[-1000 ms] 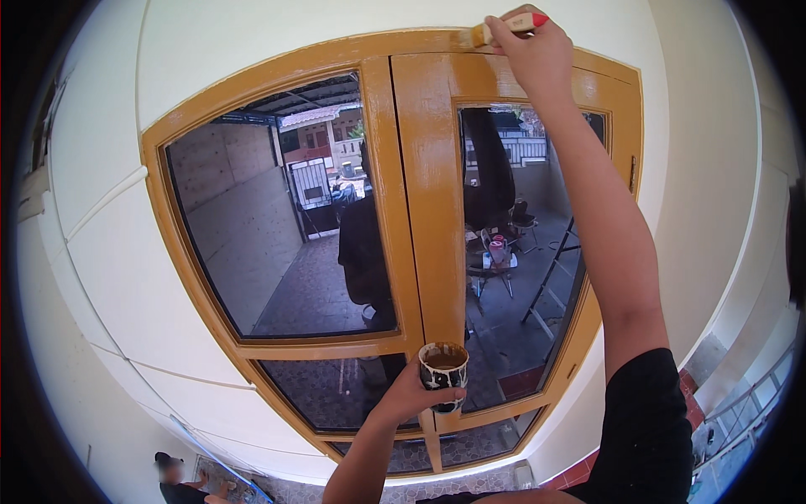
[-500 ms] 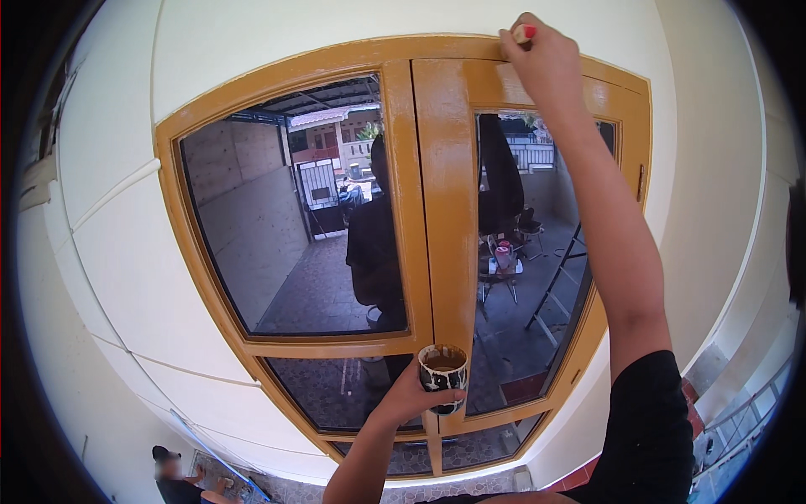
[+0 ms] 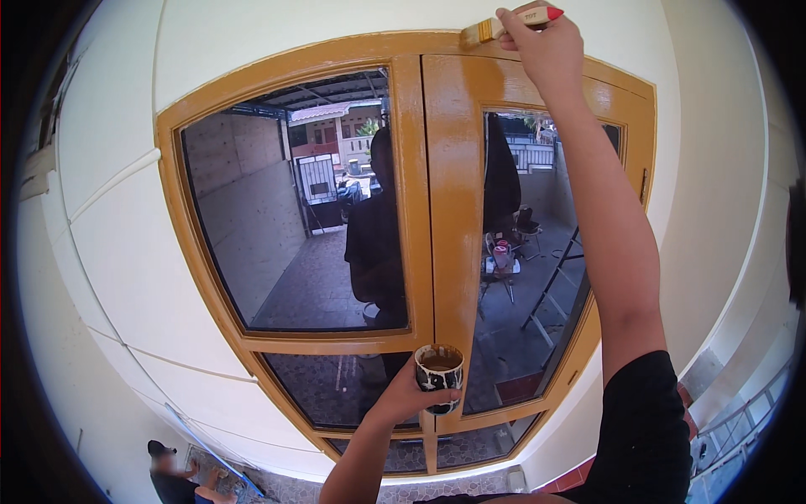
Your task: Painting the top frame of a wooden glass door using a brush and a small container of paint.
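Note:
My right hand [image 3: 550,52] is raised high, closed around the pale handle of a flat paintbrush [image 3: 525,18] with a red tip. The ochre-stained bristles point left and meet the top rail of the ochre wooden frame [image 3: 353,46], close to where it borders the cream wall. Lower down, in front of the door's middle stile, my left hand [image 3: 405,396] grips a paint cup [image 3: 439,382]. Brownish paint shows inside it, and pale drips streak its dark outside. Glossy paint covers the door [image 3: 453,168] beside my right forearm.
Large glass panes [image 3: 285,218] reflect a yard, a gate and a dark figure. Cream wall [image 3: 252,34] surrounds the frame. At the lower left another person [image 3: 172,479] in a dark cap crouches near a blue pole [image 3: 214,449]. A metal ladder [image 3: 743,437] stands at the lower right.
My right hand has turned, bringing the brush side-on with its bristles at the top rail. The cup in my left hand has shifted slightly left. The crouching person has moved a little.

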The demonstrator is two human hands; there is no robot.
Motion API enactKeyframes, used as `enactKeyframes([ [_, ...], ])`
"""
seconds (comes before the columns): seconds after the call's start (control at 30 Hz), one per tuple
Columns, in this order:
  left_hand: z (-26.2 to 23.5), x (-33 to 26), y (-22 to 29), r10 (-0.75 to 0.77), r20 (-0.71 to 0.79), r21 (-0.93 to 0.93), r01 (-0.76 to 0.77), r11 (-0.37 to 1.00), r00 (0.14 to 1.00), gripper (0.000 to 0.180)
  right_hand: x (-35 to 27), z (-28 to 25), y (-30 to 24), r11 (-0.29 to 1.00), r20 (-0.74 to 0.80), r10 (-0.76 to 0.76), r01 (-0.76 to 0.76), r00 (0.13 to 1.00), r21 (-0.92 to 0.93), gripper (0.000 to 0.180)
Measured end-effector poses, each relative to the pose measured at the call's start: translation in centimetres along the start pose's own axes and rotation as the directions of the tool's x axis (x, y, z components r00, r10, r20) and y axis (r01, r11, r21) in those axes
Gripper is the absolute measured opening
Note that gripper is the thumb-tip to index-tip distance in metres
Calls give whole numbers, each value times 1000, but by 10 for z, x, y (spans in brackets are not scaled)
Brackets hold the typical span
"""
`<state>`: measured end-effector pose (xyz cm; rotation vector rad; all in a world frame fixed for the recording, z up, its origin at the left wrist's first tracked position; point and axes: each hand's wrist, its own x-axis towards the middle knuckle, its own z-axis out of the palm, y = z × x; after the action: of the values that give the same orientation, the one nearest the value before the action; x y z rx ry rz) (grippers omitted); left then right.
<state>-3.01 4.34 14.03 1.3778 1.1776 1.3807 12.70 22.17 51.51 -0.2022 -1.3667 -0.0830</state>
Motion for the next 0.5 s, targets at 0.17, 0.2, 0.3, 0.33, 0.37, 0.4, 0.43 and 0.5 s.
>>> enactKeyframes([
  [0.17,6,4,-4,-10,3,-3,10,1000,1000,79,1,-19,33,981,-56,-73,61,996,-183,29],
  [0.2,6,5,-6,2,0,6,-2,1000,1000,79,1,-22,29,962,-83,-121,97,989,-254,30],
  [0.3,7,6,-8,3,-4,17,-3,1000,1000,79,-1,-33,17,993,-77,-33,24,997,-119,29],
  [0.33,8,6,-9,-8,-2,19,8,1000,1000,79,-1,-30,17,992,-80,-32,22,996,-121,29],
  [0.37,9,7,-7,-10,0,22,10,1000,1000,79,-1,-24,16,1000,-66,-16,16,998,-11,27],
  [0.4,11,9,-4,-23,12,6,23,1000,1000,79,-1,-20,14,995,-53,-3,8,999,95,26],
  [0.43,13,10,-2,-36,24,-10,36,999,999,79,-2,-16,11,997,-30,12,-9,999,76,25],
  [0.5,16,11,-1,-42,34,12,42,999,999,82,-2,-10,18,998,-14,12,-11,1000,69,26],
])
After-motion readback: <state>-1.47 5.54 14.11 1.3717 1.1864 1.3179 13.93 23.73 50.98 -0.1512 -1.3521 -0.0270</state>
